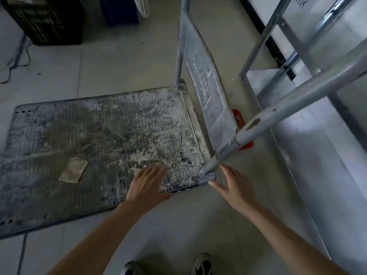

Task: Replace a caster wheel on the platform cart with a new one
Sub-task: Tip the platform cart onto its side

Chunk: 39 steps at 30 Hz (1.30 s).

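Two hands: both spread, holding nothing.
Left hand (148,182): flat above platform cart (79,147) deck, near corner.
Right hand (235,187): just beside handle hinge (207,173).

Storeroom or warehouse back area, going by the fittings. Pale tiled floor (123,62), scuffed and dusty. A worn, paint-spattered platform cart (95,139) sits flat on it, push handle (294,104) raised. Right of the cart: bare metal shelving (297,56) against a white wall. Beyond the cart's far edge: a black slatted plastic crate (45,20) with a loose black cable (17,62) trailing beside it.
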### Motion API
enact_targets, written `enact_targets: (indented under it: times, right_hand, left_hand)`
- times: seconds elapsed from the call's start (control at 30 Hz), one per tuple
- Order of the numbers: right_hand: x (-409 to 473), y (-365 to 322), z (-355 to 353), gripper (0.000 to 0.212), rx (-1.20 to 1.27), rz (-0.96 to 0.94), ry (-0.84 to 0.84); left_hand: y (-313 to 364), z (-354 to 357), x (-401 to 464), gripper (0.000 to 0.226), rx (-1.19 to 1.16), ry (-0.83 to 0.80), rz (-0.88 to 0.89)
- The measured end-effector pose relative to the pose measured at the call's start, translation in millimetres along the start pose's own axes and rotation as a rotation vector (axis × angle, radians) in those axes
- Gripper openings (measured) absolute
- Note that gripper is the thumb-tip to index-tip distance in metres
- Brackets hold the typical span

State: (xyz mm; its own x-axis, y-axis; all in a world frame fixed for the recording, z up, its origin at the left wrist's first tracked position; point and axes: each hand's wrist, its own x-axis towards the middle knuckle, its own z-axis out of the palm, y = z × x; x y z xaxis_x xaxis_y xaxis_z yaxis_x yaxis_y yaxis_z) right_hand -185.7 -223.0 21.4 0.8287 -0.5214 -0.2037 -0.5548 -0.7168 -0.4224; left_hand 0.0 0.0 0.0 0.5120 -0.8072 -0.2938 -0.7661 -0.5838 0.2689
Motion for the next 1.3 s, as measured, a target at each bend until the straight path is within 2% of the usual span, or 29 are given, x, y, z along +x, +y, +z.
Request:
enact_targets:
  times: [0.13, 0.27, 0.37, 0.63, 1.1, 1.3]
  right_hand:
    - [32.5, 35.5, 52.3, 0.052, 0.080, -0.110, 0.081]
    - [60.2, 62.5, 92.2, 0.067, 0.124, -0.204, 0.159]
    - [71.1, 73.5, 107.5, 0.071, 0.184, -0.238, 0.213]
    - [76.7, 77.6, 117.7, 0.075, 0.177, -0.275, 0.349]
    - [64.2, 68.7, 122.9, 0.072, 0.227, -0.279, 0.425]
    - [62.1, 66.1, 120.0, 0.059, 0.189, -0.285, 0.443]
  left_hand:
    - [-25.5, 50.6, 37.7, 0.099, 0.039, 0.035, 0.049]
    - [-35.5, 97.7, 71.5, 0.108, 0.076, 0.068, 0.125]
    - [-35.7, 121.7, 91.2, 0.110, 0.100, 0.099, 0.184]
    - [-31.0, 152.1, 89.9, 0.112, 0.139, 0.179, 0.286]
    - [-32.7, 199.5, 80.3, 0.102, 0.158, 0.259, 0.221]
    - [-29.2, 201.5, 78.3, 0.105, 0.208, 0.297, 0.223]
